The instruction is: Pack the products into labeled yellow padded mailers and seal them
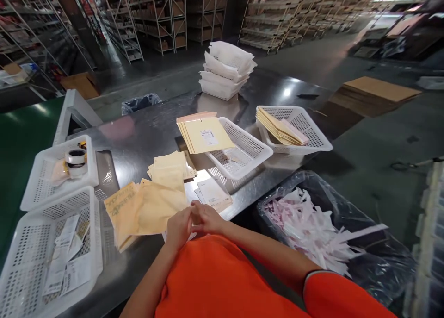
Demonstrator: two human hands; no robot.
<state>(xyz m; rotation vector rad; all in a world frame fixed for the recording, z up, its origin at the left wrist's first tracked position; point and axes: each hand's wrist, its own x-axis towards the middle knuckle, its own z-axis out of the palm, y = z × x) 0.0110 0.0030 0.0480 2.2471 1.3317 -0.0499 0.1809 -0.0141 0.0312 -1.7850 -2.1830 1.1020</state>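
Observation:
Close against the orange shirt, my left hand [179, 226] and my right hand [209, 219] meet with curled fingers. Anything between them is too hidden to name. Just left of my left hand lie overlapping yellow padded envelopes [157, 209]. Beyond them sits a smaller pile of kraft envelopes [175, 163]. White printed cards or packets [213, 193] rest on the metal table just past my right hand. Farther off, a stack of yellow mailers [204, 135] with a white label leans on the rim of a white perforated basket [255, 156].
At right, another basket [317, 135] holds yellow mailers. Two baskets at left contain tape rolls [75, 159] and printed slips [64, 248]. Stacked baskets [225, 86] stand at the back. A black-lined bin of paper strips [308, 225] is beside the table's right edge.

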